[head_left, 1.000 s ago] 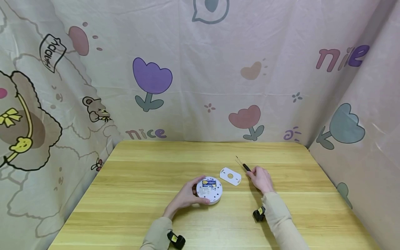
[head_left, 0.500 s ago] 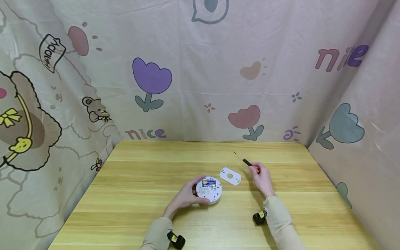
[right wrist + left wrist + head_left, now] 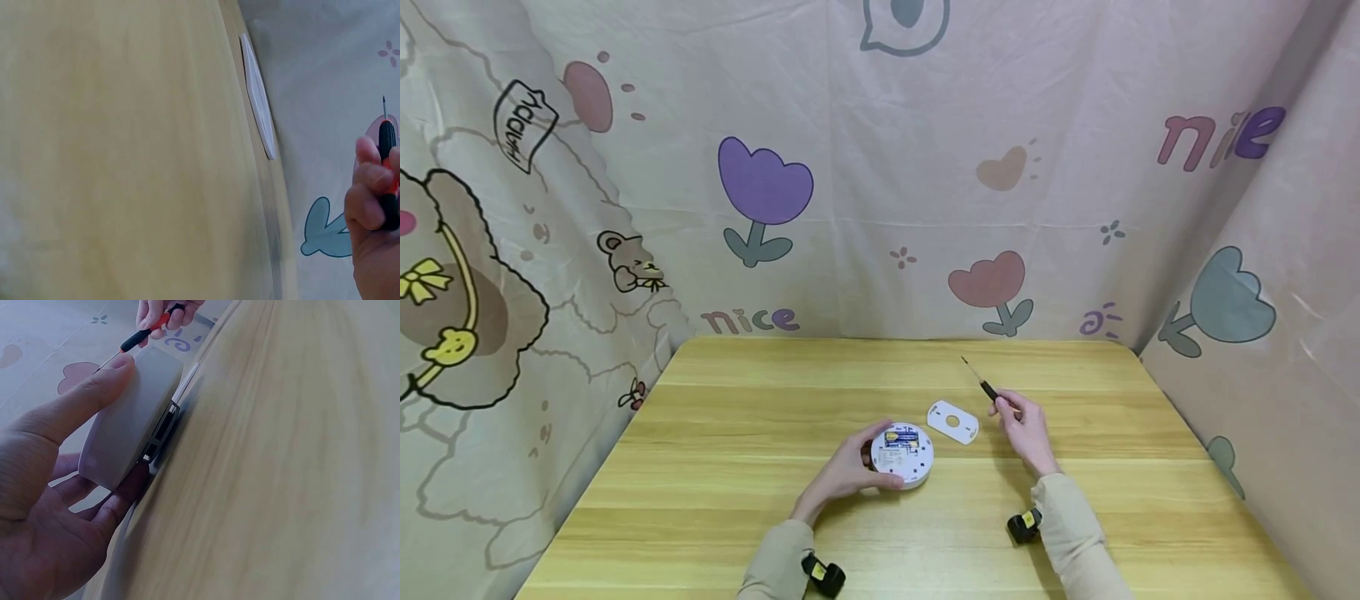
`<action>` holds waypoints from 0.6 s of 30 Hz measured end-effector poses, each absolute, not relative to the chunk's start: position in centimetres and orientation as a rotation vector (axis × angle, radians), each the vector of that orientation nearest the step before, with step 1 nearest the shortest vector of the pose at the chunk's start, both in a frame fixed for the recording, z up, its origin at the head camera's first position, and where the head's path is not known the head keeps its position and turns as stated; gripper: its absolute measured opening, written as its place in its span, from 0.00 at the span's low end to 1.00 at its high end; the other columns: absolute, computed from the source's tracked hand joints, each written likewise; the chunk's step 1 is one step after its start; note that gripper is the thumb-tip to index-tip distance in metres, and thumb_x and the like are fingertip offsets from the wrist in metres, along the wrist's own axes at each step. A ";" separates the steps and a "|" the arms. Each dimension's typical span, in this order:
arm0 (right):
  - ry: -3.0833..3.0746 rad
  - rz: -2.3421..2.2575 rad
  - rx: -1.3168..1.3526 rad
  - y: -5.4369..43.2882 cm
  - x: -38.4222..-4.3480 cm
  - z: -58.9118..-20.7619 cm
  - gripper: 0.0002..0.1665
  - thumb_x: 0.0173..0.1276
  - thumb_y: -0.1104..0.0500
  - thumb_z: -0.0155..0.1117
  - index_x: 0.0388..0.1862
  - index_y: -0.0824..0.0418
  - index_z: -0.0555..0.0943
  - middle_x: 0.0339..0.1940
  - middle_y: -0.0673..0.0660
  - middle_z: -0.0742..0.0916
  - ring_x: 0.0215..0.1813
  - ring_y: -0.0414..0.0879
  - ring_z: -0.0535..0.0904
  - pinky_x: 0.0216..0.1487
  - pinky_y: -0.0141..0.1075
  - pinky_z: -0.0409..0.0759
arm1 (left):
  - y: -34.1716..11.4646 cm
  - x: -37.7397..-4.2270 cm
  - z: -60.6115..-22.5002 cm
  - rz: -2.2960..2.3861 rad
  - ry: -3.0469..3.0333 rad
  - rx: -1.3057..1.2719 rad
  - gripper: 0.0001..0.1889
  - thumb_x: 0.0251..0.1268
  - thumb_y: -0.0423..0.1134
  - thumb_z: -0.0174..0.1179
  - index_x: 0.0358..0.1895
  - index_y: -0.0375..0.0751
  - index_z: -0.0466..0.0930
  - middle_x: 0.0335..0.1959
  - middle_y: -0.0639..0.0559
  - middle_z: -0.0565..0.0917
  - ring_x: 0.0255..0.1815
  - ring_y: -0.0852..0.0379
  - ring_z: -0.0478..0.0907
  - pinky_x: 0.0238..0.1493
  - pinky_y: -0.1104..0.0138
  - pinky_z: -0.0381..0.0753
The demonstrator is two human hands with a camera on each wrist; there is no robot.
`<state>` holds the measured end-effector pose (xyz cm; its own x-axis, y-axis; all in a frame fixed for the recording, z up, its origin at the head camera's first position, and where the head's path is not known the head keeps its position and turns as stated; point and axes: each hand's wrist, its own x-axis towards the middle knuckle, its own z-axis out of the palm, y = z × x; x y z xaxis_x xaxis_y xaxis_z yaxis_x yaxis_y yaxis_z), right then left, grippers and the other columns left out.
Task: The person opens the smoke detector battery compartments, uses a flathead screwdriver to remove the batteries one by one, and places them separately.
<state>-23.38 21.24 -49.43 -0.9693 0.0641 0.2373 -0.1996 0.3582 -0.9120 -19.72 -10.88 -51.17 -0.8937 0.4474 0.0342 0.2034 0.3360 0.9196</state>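
Note:
A round white device (image 3: pixel 901 467), probably a smoke alarm, shows its back with blue batteries (image 3: pixel 901 439) in a bay. My left hand (image 3: pixel 848 468) grips it by the rim, thumb on the near side and fingers on the far side. In the left wrist view the device (image 3: pixel 128 419) is seen edge-on, just over the tabletop. My right hand (image 3: pixel 1024 429) holds a screwdriver (image 3: pixel 989 390) with a black and red handle, its thin shaft pointing away and up to the left. The right wrist view shows fingers curled round the screwdriver handle (image 3: pixel 388 169).
A flat white mounting plate (image 3: pixel 953 422) with a round central hole lies on the wooden table (image 3: pixel 715 467), between the device and my right hand. A printed cloth curtain (image 3: pixel 880 167) hangs behind the table's back edge and along both sides.
My right hand has shifted slightly and turned the screwdriver, whose tip now sits higher and a little further left. The left hand and the device stay in place.

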 end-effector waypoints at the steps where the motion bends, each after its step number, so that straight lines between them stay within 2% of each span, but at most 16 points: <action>1: -2.383 1.717 0.101 21.2 -23.3 -49.4 0.17 0.78 0.62 0.54 0.56 0.71 0.81 0.32 0.62 0.87 0.18 0.37 0.71 0.17 0.26 0.66 | -10.9 -19.7 -51.2 1.584 2.374 0.588 0.54 0.48 0.46 0.80 0.78 0.37 0.59 0.76 0.36 0.66 0.70 0.39 0.72 0.71 0.47 0.75; 6: -2.287 1.968 0.110 21.1 -23.1 -49.2 0.19 0.79 0.62 0.53 0.60 0.74 0.78 0.26 0.47 0.83 0.16 0.34 0.65 0.15 0.23 0.63 | -10.9 -19.8 -51.2 1.584 2.368 0.589 0.54 0.48 0.46 0.79 0.78 0.38 0.59 0.76 0.36 0.66 0.70 0.40 0.72 0.72 0.47 0.74; 8: -2.232 2.041 0.140 21.1 -23.0 -49.2 0.19 0.79 0.63 0.52 0.60 0.76 0.76 0.23 0.45 0.80 0.14 0.33 0.63 0.14 0.23 0.61 | -10.9 -19.8 -51.2 1.582 2.368 0.592 0.53 0.48 0.46 0.79 0.78 0.38 0.59 0.76 0.36 0.66 0.69 0.40 0.73 0.72 0.47 0.74; 13: -2.115 2.120 0.190 21.1 -23.0 -49.2 0.18 0.75 0.67 0.55 0.56 0.80 0.78 0.19 0.47 0.78 0.12 0.33 0.64 0.11 0.26 0.62 | -10.9 -19.7 -51.2 1.580 2.369 0.592 0.53 0.48 0.45 0.80 0.78 0.38 0.59 0.76 0.36 0.66 0.70 0.40 0.72 0.72 0.46 0.73; 18: -2.083 2.169 0.240 21.2 -22.8 -49.0 0.17 0.72 0.68 0.57 0.54 0.79 0.80 0.15 0.48 0.79 0.13 0.36 0.68 0.11 0.30 0.67 | -10.8 -19.7 -51.1 1.563 2.391 0.584 0.54 0.46 0.46 0.80 0.78 0.37 0.59 0.77 0.36 0.64 0.74 0.37 0.67 0.76 0.44 0.66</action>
